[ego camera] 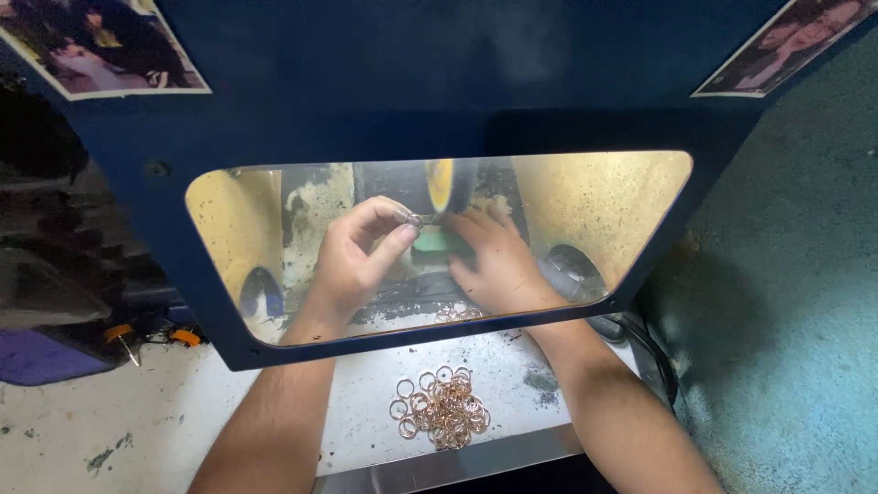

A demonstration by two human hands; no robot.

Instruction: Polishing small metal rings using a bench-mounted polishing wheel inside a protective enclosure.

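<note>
1. Left hand [352,261] grip is pinched narrow on a small metal ring [414,220], right at the yellow-edged polishing wheel [441,187]
2. Right hand [498,261] lies flat over a green block [432,243], grip not clear
3. Pile of thin coppery rings [443,407] sits on the gritty white bench [183,412], nearer me, outside the blue hood's window [585,210]

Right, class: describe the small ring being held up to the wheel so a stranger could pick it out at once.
Start at the dark blue hood with its clear window. Behind it, both hands meet at the yellow-edged polishing wheel. The ring is pinched in the left hand fingertips beside the wheel, with the right hand alongside. Unlike the copper-coloured rings heaped on the bench below, it is single and raised.
</note>
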